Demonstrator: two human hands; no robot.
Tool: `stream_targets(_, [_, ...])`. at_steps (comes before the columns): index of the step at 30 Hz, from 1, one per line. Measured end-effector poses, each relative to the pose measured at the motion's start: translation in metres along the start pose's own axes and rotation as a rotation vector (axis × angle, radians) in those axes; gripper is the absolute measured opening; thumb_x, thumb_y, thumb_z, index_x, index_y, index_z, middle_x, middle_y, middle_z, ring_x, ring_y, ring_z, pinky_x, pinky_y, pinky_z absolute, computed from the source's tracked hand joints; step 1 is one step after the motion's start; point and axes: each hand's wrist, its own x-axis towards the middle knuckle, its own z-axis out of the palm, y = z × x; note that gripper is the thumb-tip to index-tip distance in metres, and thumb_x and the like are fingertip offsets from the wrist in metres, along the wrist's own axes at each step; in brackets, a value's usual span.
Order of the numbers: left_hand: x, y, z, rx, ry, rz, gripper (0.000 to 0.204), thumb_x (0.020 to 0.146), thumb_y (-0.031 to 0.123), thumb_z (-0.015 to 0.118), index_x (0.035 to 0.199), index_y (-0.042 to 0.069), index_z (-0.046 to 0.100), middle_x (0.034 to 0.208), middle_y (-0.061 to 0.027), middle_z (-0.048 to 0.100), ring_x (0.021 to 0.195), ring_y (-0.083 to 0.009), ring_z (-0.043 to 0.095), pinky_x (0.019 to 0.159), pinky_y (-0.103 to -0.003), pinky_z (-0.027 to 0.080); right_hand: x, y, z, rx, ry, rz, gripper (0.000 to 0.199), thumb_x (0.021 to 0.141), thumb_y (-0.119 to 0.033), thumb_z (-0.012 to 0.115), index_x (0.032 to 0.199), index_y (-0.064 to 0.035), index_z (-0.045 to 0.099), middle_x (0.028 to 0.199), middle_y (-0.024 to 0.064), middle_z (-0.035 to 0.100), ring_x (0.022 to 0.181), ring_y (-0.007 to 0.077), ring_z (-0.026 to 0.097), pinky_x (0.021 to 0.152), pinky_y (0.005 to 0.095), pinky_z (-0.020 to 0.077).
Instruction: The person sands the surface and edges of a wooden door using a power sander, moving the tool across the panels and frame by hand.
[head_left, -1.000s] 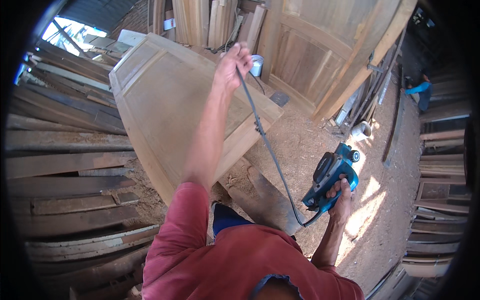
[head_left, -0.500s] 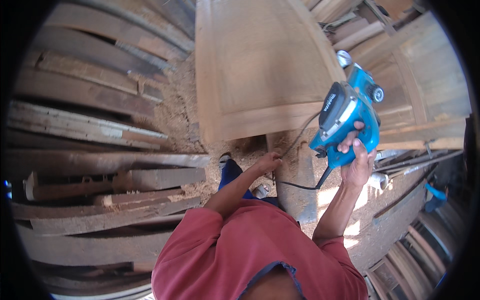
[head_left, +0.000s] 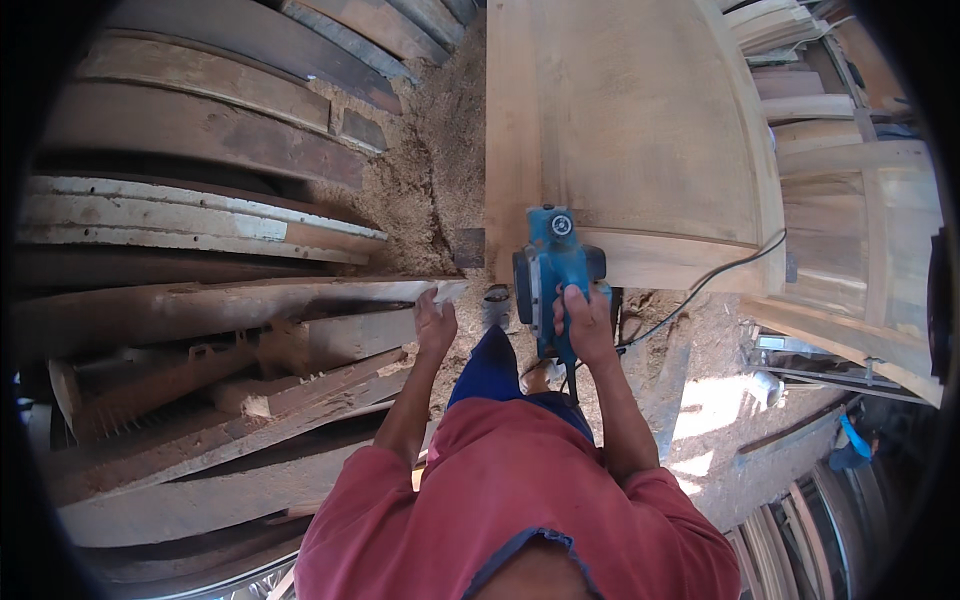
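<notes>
A blue electric hand planer (head_left: 545,235) is at the near left corner of a framed wooden door panel (head_left: 650,120). My right hand (head_left: 588,318) is wrapped round the planer's rear handle. Whether its base touches the wood cannot be seen. Off to the left, my left hand (head_left: 434,322) holds nothing, its fingers apart, close to the end of a long board (head_left: 330,300). A black power cord (head_left: 700,287) trails from near the planer and passes over the panel's near right corner.
Stacked boards (head_left: 230,140) fill the left side. Sawdust and shavings (head_left: 420,150) cover the floor between them and the panel. More framed wooden panels (head_left: 825,235) stand at the right. Several timber pieces (head_left: 790,530) lean at the lower right.
The planer has swung left and down from a raised, tilted hold to the panel's near left corner. My left hand has let go of the cord and moved left.
</notes>
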Motion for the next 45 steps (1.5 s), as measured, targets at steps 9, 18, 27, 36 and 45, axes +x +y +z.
stream_targets(9, [0.085, 0.118, -0.023, -0.041, -0.357, 0.250, 0.050, 0.093, 0.028, 0.064, 0.130, -0.005, 0.055, 0.118, -0.0272, 0.065, 0.114, -0.0421, 0.062, 0.101, -0.049, 0.047, -0.023, 0.035, 0.039, -0.039, 0.041, 0.112, 0.022, 0.104, -0.025, 0.054, 0.099, -0.0027, 0.056, 0.065, -0.0006, 0.054, 0.055, 0.0075, 0.052, 0.050, 0.0259, 0.0425])
stream_targets(18, [0.121, 0.060, -0.030, -0.100, -0.282, -0.123, 0.048, 0.092, 0.029, 0.067, 0.127, -0.002, 0.056, 0.112, -0.0212, 0.071, 0.103, -0.0355, 0.070, 0.090, -0.044, 0.054, 0.000, 0.052, 0.058, -0.218, 0.122, 0.149, 0.029, 0.101, -0.028, 0.058, 0.103, 0.0013, 0.061, 0.071, 0.0067, 0.061, 0.063, 0.0160, 0.058, 0.061, 0.0341, 0.0483])
stream_targets(27, [0.110, 0.026, -0.013, -0.085, -0.295, -0.045, 0.057, 0.096, 0.030, 0.063, 0.140, -0.005, 0.051, 0.125, -0.0254, 0.064, 0.117, -0.0367, 0.063, 0.102, -0.043, 0.047, 0.215, -0.031, 0.072, -0.159, 0.056, 0.042, 0.043, 0.100, -0.043, 0.063, 0.088, -0.0015, 0.063, 0.069, 0.0060, 0.063, 0.060, 0.0171, 0.061, 0.054, 0.0337, 0.0484])
stream_targets(36, [0.155, 0.026, 0.044, -0.594, -0.389, -0.162, 0.052, 0.105, 0.031, 0.049, 0.147, -0.001, 0.050, 0.140, -0.0228, 0.060, 0.129, -0.0323, 0.057, 0.109, -0.038, 0.042, 0.197, -0.005, 0.087, -0.097, 0.018, 0.051, 0.047, 0.099, -0.047, 0.063, 0.080, -0.0046, 0.059, 0.064, 0.0017, 0.058, 0.053, 0.0115, 0.054, 0.049, 0.0283, 0.0427])
stream_targets(45, [0.160, 0.042, 0.031, -1.121, -0.669, -0.412, 0.040, 0.109, 0.030, 0.043, 0.140, 0.008, 0.058, 0.126, -0.0079, 0.066, 0.113, -0.0162, 0.061, 0.098, -0.032, 0.049, 0.003, 0.058, 0.086, -0.340, 0.024, 0.142, 0.044, 0.096, -0.040, 0.062, 0.105, 0.0030, 0.063, 0.081, 0.0209, 0.068, 0.076, 0.0342, 0.067, 0.075, 0.0432, 0.0519])
